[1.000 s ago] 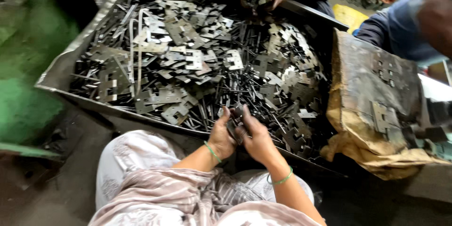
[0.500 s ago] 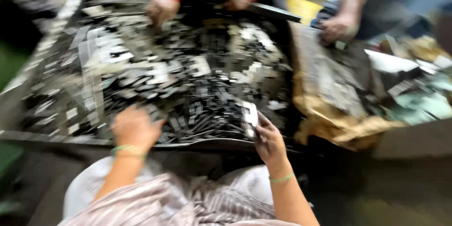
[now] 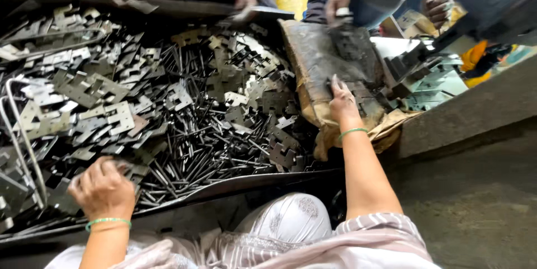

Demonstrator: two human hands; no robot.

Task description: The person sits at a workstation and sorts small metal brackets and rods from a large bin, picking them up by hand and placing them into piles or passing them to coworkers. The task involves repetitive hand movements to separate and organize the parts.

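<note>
While the left hand (image 3: 102, 189) rests knuckles-up at the near left rim of the metal tray (image 3: 240, 182), its fingers curled loosely over the flat hinge plates (image 3: 84, 98) and thin rods (image 3: 207, 157) with no clear grip on any piece, the right hand (image 3: 342, 106) lies well apart on the right. Its fingers are spread flat, gripping nothing, on the stack of dark plates (image 3: 358, 59) that sits on the worn sacking (image 3: 313, 67), the stack's long axis running near to far, directly beyond the fingertips. Other workers' hands (image 3: 335, 6) occupy the far edge.
</note>
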